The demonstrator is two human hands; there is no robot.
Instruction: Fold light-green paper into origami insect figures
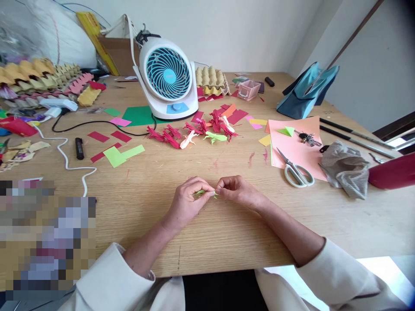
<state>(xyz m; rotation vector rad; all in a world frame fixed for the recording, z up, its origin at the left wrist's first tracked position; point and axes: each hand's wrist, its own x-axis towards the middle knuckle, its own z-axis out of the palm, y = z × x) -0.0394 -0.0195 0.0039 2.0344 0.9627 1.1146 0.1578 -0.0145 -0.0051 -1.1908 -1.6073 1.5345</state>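
Note:
Between my two hands, over the front middle of the table, is a small light-green folded paper piece point(200, 192). My left hand point(192, 198) pinches it between thumb and fingertips, covering most of it. My right hand point(238, 192) is also closed, thumb and forefinger pinching the tip of the same piece. Beyond my hands lies a cluster of red folded paper figures point(170, 134), with a few pale ones and a light-green folded figure point(215, 137) among them. Flat light-green paper point(118, 156) lies to the left of the cluster.
A white fan point(170, 77) stands at the back. Right of my hands are scissors point(296, 170) on pink paper point(282, 151), keys point(309, 139), a grey cloth point(345, 166) and a blue bag point(300, 95). To the left are a black marker point(79, 148), a white cable point(67, 157) and egg cartons point(29, 80).

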